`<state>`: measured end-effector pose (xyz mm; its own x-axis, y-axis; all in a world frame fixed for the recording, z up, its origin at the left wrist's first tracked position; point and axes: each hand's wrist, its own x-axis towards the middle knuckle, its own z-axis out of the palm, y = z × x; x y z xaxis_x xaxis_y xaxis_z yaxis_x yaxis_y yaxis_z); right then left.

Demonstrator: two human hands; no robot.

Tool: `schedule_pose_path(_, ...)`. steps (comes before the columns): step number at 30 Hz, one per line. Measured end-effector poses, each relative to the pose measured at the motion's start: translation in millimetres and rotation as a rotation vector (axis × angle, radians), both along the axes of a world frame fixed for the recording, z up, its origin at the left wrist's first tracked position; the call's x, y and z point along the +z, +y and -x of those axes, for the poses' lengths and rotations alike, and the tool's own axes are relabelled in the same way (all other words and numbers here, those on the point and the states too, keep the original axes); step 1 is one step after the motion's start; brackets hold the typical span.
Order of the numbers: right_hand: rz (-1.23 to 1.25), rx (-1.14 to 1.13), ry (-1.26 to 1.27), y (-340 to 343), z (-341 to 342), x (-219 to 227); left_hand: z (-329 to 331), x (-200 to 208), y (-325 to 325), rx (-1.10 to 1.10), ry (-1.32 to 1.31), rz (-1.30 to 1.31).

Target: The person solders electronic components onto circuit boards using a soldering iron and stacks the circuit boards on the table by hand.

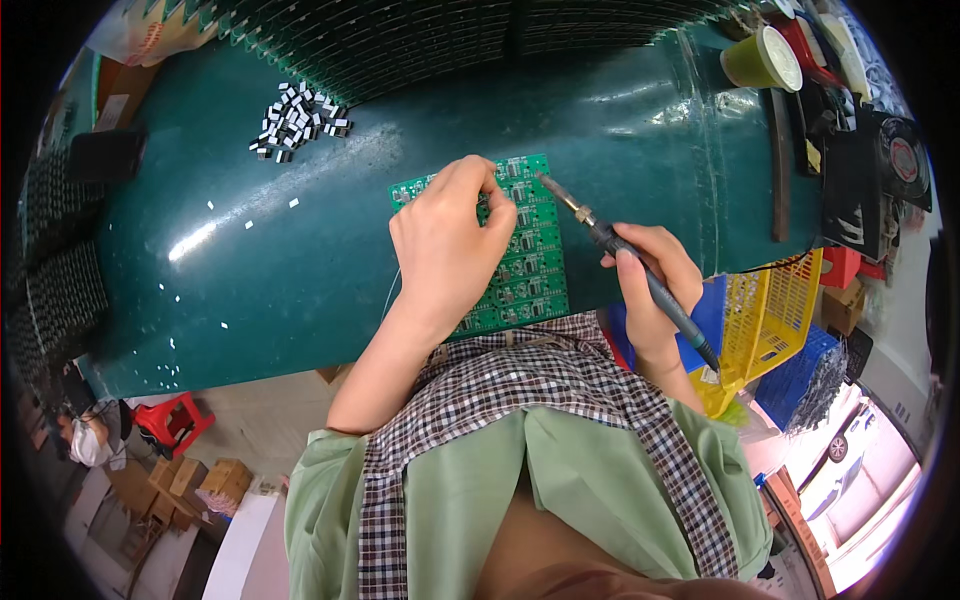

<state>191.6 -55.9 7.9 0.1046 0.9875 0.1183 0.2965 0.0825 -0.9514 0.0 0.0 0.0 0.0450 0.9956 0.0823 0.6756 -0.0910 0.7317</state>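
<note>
A green panel of several repeated circuit boards (535,265) lies at the table's near edge, in front of my apron. Over its left part is my left hand (455,235), closed with thumb and forefinger pinched together; what they hold is hidden. A thin wire (390,292) shows beside my left wrist. My right hand (655,275) is closed around the dark handle of a soldering iron (610,238). The iron slants down to the left, its metal tip at the panel's upper right corner. Whether the tip touches the board I cannot tell.
Small black-and-white parts (298,120) lie heaped at the far left of the green table (300,290), with white scraps scattered nearer. Stacked circuit panels (430,50) line the back. A green cup (762,60) and small fan (898,160) stand right, above a yellow basket (775,320).
</note>
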Motion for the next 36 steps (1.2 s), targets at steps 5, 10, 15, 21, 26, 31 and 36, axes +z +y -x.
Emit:
schedule_pose_path(5, -0.076, 0.100, -0.112, 13, -1, 0, -6, -3, 5, 0.003, 0.064, -0.097)
schedule_pose_path(10, -0.064, 0.096, -0.119, 16, 1, -3, -8, -8, 6, -0.006, 0.097, -0.124)
schedule_pose_path(15, -0.089, 0.115, -0.139, 18, 2, -3, -8, -9, 6, -0.011, 0.095, -0.154)
schedule_pose_path(21, -0.058, 0.123, -0.138, 19, 1, -4, -9, -3, 4, 0.008, 0.107, 0.005)
schedule_pose_path(26, -0.072, 0.139, -0.166, 19, 2, -2, -9, -4, 5, 0.009, 0.088, -0.008)
schedule_pose_path(31, -0.067, 0.137, -0.179, 18, 2, -1, -9, -12, 5, -0.030, 0.095, -0.141)
schedule_pose_path(36, -0.041, 0.138, -0.174, 16, 3, 0, -10, -10, 4, -0.051, 0.118, -0.123)
